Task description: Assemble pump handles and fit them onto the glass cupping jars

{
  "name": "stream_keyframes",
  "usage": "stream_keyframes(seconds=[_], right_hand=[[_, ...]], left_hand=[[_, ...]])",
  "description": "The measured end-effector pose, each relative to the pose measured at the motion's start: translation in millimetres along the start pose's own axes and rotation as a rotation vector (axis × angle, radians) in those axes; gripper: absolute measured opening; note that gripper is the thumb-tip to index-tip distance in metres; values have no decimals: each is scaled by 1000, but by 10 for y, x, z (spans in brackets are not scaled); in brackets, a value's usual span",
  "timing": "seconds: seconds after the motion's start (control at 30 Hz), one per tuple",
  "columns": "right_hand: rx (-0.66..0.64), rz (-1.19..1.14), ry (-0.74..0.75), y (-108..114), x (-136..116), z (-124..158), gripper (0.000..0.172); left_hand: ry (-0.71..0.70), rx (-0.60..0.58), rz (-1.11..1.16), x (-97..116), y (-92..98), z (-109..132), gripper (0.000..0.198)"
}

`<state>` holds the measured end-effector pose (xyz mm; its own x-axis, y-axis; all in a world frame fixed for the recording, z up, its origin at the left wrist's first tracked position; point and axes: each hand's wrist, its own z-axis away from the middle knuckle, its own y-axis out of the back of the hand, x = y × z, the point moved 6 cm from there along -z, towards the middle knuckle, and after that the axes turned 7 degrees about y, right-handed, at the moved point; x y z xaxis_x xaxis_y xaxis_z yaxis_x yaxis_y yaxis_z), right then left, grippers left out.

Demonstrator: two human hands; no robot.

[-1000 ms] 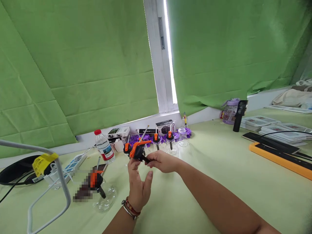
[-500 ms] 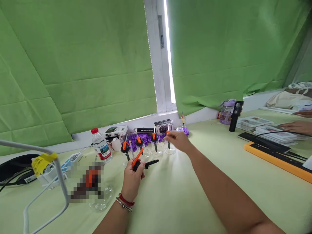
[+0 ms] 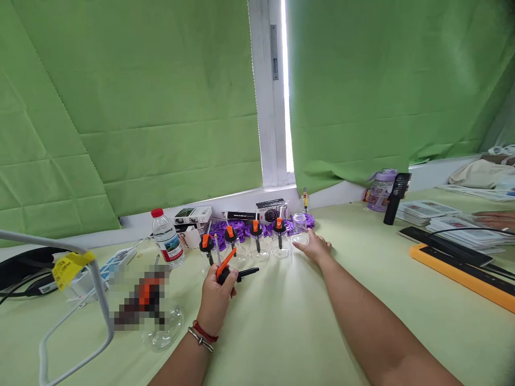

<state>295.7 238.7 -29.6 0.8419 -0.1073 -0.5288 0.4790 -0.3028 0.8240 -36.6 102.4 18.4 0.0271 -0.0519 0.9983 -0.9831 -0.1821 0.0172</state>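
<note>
My left hand [image 3: 219,289] grips an orange-and-black pump head [image 3: 226,268], its thin clear tube pointing up and its black spout to the right. My right hand [image 3: 315,245] is curled round the lower right side of a clear jar [image 3: 300,224], the thumb in front and the other fingers partly hidden. To the left of it stands a row of several clear jars, each topped with an orange-and-black head, among them a near one [image 3: 279,236] and another [image 3: 256,238]. A further clear jar [image 3: 161,338] sits at front left beneath a pixelated patch.
Behind the row lie purple openwork pieces [image 3: 239,228] and small boxes [image 3: 193,215]. A red-capped water bottle [image 3: 168,241] stands left. A white metal frame [image 3: 107,316] crosses the left foreground. At right are an orange-edged bar [image 3: 458,279], stacked cards [image 3: 462,230] and another person's hand [image 3: 497,219].
My right hand has left the head of the row's rightmost jar and moved right and down to the clear jar beside it. My left hand still holds the pump head, almost unmoved.
</note>
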Motion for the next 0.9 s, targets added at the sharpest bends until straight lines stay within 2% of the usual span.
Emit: stream_keyframes(seconds=[0.3, 0.5, 0.73, 0.9], right_hand=[[53, -33, -32, 58, 58, -11, 72], [169, -227, -80, 120, 181, -30, 82], [248, -412, -158, 224, 318, 26, 67], [362, -556, -198, 321, 301, 31, 77]], left_hand=[[-1, 29, 29, 21, 31, -6, 34], [-35, 58, 33, 46, 58, -13, 36], [-46, 67, 69, 91, 91, -22, 35], [-90, 40, 109, 126, 104, -27, 35]])
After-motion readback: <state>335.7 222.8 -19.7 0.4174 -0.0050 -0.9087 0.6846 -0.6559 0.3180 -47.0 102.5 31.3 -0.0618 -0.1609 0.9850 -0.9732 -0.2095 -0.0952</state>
